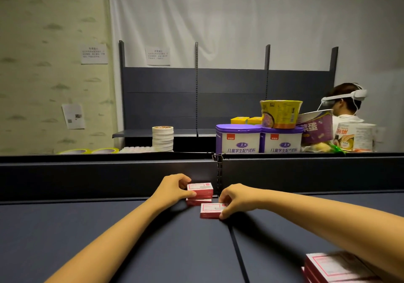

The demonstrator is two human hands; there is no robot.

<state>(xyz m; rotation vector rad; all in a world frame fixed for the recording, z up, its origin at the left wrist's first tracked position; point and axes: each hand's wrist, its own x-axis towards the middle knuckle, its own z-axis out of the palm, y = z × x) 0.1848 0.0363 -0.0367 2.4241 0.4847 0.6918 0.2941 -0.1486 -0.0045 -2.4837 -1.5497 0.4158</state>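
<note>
Small red-and-white boxes lie on a dark blue shelf (87, 228) against its back panel. My left hand (175, 188) grips the top box (201, 189) of a short stack; another box (197, 202) lies under it. Just in front and to the right, my right hand (234, 199) pinches a third box (211, 210) that lies flat on the shelf, thumb at its near edge. A further stack of the same boxes (332, 267) sits at the bottom right, partly under my right forearm.
Behind the back panel (109, 177) stand two purple-lidded milk powder tubs (238, 139), a yellow noodle bowl (281, 114), other cups, a stack of round white tins (162, 138) and tape rolls. A person with a headset (345, 101) is at the far right.
</note>
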